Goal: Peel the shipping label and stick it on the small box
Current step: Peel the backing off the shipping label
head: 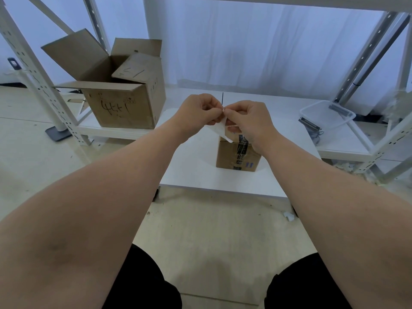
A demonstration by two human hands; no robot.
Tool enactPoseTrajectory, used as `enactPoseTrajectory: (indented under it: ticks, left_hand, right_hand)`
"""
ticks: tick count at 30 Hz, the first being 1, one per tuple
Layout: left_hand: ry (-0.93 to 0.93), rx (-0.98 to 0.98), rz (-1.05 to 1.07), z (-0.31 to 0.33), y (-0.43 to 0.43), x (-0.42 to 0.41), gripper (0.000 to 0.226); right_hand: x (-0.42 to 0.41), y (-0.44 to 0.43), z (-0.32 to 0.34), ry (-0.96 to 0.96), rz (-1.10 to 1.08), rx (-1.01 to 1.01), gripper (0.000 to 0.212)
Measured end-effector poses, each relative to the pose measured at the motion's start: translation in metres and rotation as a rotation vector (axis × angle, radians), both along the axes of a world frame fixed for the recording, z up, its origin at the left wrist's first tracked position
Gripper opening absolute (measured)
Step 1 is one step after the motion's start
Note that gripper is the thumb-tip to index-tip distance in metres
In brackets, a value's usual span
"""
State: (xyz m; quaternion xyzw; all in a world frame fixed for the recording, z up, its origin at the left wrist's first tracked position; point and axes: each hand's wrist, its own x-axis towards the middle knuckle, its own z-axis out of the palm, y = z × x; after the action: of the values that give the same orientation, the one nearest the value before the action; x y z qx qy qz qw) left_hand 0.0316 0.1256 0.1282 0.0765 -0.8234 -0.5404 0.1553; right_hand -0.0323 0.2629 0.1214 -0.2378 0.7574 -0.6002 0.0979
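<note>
- Just above the small box, the shipping label is pinched at its top corner by both the left hand and the right hand. Their fingertips are pressed together and the sheet hangs down over the box top.
- Whether the sticker is split from its backing yet can't be made out.
- Biggest risk, probably: the corner gets torn if it's yanked instead of rolled apart.
- Once freed, the sticky side could get folded onto itself or caught on a finger, since it's floppy and held at one end only.
- It could also be laid crooked, or over the dark tape on the box, and bond badly.
- The box isn't held by anything, so it might get shoved when the label is pressed down.
- Under the box, a smooth white table is seen. An open carton is left of and behind the box, and a clear tub is off to its right.
- A white curtain is behind the box, white rack posts are off to the sides, and a pale floor is below.
</note>
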Motion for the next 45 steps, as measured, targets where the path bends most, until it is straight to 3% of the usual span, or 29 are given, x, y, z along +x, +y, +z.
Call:
enactPoseTrajectory:
  ticks: [5,9,16,29,45]
  left_hand:
    - [-0.014,-0.053,0.056,-0.0019,-0.0016,-0.0017,0.009]
    - [0.004,0.019,0.039,0.002,-0.0025,0.0002,0.004]
    - [0.0,0.049,0.022,0.0031,-0.0033,0.0027,0.016]
    - [-0.009,0.086,0.065,-0.0011,-0.0058,-0.0008,0.012]
    - [-0.045,0.15,0.063,-0.0008,-0.0054,-0.0011,0.006]
  right_hand:
    - [0.0009,0.0013,0.0013,0.012,0.007,-0.017,0.009]
    - [0.0016,0.0003,0.0013,-0.007,0.003,-0.017,0.012]
    - [0.0022,0.0002,0.0011,0.014,0.024,-0.012,0.014]
    - [-0.0034,-0.0026,-0.004,0.134,0.03,0.021,0.005]
    - [-0.0032,-0.003,-0.005,0.133,0.038,0.016,0.004]
